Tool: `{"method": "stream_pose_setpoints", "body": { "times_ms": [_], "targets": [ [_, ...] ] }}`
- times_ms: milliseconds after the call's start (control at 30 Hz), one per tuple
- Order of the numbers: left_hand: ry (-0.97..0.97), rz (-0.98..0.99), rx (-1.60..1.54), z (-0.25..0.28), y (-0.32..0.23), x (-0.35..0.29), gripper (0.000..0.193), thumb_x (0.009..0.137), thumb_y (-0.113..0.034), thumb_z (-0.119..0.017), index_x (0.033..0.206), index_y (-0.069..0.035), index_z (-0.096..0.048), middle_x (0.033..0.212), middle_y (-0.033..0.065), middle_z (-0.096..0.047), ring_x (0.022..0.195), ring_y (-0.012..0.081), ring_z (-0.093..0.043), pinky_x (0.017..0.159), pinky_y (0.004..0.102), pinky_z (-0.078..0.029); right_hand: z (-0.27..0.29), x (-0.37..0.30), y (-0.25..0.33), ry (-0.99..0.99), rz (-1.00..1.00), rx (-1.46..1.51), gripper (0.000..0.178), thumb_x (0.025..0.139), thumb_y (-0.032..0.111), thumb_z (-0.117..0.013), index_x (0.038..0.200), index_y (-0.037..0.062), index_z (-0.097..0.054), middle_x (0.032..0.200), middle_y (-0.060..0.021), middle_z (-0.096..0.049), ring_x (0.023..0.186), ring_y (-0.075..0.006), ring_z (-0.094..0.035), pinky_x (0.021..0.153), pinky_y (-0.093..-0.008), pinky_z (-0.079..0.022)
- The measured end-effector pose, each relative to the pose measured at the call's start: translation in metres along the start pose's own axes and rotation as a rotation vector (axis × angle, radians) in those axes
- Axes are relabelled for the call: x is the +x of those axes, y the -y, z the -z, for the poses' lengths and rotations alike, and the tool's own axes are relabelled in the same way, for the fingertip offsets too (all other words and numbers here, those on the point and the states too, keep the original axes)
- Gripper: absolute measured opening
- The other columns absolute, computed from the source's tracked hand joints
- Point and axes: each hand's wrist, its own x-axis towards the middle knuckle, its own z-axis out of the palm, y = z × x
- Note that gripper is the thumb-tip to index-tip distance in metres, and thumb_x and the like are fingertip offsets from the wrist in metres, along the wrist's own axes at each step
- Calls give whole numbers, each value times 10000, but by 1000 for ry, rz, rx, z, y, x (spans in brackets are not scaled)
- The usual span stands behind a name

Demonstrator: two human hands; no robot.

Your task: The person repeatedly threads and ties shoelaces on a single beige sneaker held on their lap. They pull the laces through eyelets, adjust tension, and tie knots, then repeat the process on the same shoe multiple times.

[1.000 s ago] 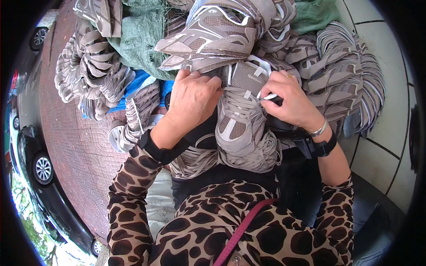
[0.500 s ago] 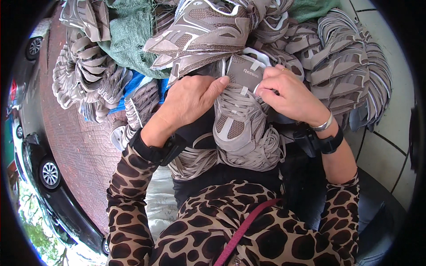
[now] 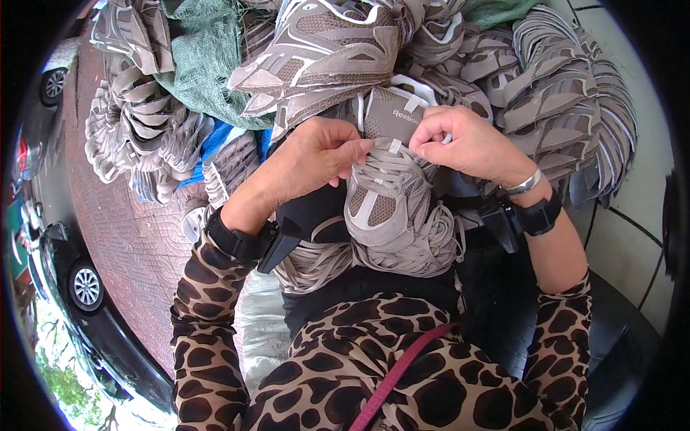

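A taupe shoe upper (image 3: pixel 381 205) of mesh and suede rests in my lap, toe toward me, its pale laces criss-crossed below the padded tongue (image 3: pixel 394 115). At its left eyelet edge my left hand (image 3: pixel 320 158) is closed, thumb and forefinger pinching a shoelace by the top row. Across from it, my right hand (image 3: pixel 460 144) is closed in a pinch by the right eyelet edge, with a small pale end showing between the curled fingers. The fingers partly hide the lace ends. A bundle of loose pale shoelaces (image 3: pixel 424 251) lies under the toe.
More taupe uppers (image 3: pixel 323 57) are heaped just beyond my hands. Stacked uppers fan out at the right (image 3: pixel 560 108) and left (image 3: pixel 136 122). A green woven sack (image 3: pixel 212 65) lies among them. Parked dark cars (image 3: pixel 72 251) stand past the red paving (image 3: pixel 129 251) at the left.
My right hand has shifted slightly up and its fingers have curled in more. The fingers of my left hand have bent into a tighter pinch. The upper has stayed in place.
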Motion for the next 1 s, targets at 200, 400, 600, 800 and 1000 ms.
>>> {"method": "stream_pose_setpoints", "body": {
  "times_ms": [200,400,600,800,1000],
  "targets": [
    [-538,-441,821,-12,4,0,155,912,-194,-657,860,-48,-644,694,109,-618,621,286,-620,540,357,-471,-10,0,6,-109,-67,-98,123,772,120,-676,795,4,-710,750,-94,-648,666,-194,-608,645,-316,-476],
    [-536,-363,791,-15,7,-4,171,891,-189,-675,832,-33,-639,663,135,-597,586,319,-587,536,388,-446,-22,-4,4,-267,80,-258,102,733,125,-684,740,23,-684,780,-133,-638,792,-318,-619,741,-398,-487],
    [-285,-247,680,-1,0,-14,232,901,-224,-669,814,-11,-643,583,127,-537,517,268,-527,523,373,-413,-42,3,5,-456,102,-500,85,706,112,-677,674,66,-613,832,-91,-620,863,-313,-592,763,-423,-469],
    [-196,-148,645,30,14,-41,200,899,-216,-646,809,-38,-662,632,124,-592,580,274,-581,708,368,-497,-59,-35,3,-726,269,-376,305,759,70,-712,1043,77,-601,1254,-126,-499,1150,-310,-494,917,-400,-446],
    [-661,-83,1488,71,70,-89,165,891,-173,-606,734,-122,-618,680,36,-662,777,217,-658,1119,473,-311,-105,-60,-20,-811,91,-155,360,800,48,-720,1127,64,-570,1254,-133,-492,1154,-289,-491,945,-373,-429]
  ]
}}
